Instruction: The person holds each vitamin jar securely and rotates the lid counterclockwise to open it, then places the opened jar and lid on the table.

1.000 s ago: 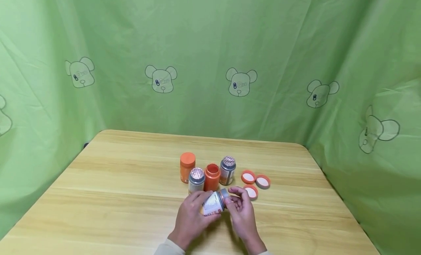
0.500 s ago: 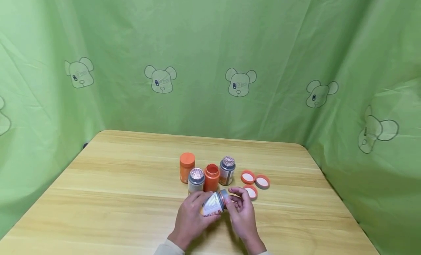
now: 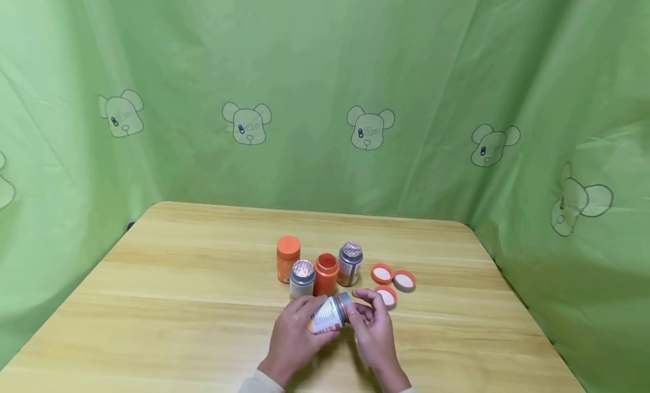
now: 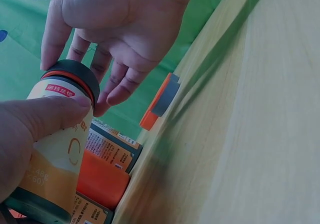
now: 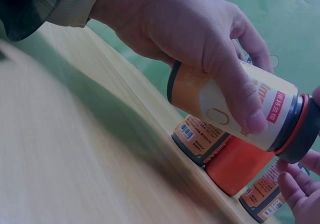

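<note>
My left hand [image 3: 294, 336] grips a white-and-orange supplement bottle [image 3: 325, 316] around its body and holds it tilted above the table, its top to the right. On its neck sits a dark grey cap [image 5: 306, 134] with an orange ring [image 4: 70, 78] at its lower edge. With thumb and fingers my right hand [image 3: 374, 331] pinches this cap; some of its fingers stand loosely off it. Just beyond the hands are two grey bottles [image 3: 350, 264] with foil-topped mouths, an uncapped orange bottle [image 3: 326, 277] and an orange bottle with its lid on [image 3: 288, 260].
Three loose caps [image 3: 404, 281] lie with their white liners up, to the right of the standing bottles. All this is on a wood-grain table [image 3: 178, 303]. Green curtains [image 3: 304, 49] with bear-head drawings hang behind it and at both sides.
</note>
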### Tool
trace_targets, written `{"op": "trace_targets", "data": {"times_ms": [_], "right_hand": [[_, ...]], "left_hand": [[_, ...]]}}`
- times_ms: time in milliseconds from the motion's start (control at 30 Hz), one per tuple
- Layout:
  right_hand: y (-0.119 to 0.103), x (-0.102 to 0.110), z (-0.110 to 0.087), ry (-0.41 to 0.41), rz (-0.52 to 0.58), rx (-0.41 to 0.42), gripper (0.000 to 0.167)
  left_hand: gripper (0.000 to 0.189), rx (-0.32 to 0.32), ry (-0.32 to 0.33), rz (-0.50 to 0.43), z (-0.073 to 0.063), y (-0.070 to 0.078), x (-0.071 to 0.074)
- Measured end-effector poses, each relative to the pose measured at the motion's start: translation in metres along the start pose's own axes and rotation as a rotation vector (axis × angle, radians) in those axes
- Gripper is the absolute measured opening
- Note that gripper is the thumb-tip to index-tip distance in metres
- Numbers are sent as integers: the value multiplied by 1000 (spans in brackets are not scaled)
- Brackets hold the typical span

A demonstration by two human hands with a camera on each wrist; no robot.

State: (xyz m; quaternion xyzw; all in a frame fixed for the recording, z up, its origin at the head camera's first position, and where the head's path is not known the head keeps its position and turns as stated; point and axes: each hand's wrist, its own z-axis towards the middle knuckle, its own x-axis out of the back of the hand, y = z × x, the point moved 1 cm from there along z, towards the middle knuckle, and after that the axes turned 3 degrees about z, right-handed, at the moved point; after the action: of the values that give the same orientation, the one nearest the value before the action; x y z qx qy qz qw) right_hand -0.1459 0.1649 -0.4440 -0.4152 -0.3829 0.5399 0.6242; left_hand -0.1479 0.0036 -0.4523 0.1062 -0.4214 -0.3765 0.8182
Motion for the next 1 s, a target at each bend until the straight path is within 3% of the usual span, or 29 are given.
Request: {"op": "trace_targets", "data": {"times_ms": [300, 567, 833, 1000], "right_hand": [[-1, -1, 1, -7, -65, -47, 32], [-1, -2, 1, -29, 2, 8, 30], [1, 0, 2, -15, -99, -52, 32], [0, -1, 1, -28, -37, -36, 31]], "left_hand": [[61, -8, -3, -4, 1, -1, -2], [60, -34, 25, -5, 0, 0, -1], [60, -28, 15, -3, 0, -1, -1], [60, -28, 12, 1, 0, -1, -1]]}}
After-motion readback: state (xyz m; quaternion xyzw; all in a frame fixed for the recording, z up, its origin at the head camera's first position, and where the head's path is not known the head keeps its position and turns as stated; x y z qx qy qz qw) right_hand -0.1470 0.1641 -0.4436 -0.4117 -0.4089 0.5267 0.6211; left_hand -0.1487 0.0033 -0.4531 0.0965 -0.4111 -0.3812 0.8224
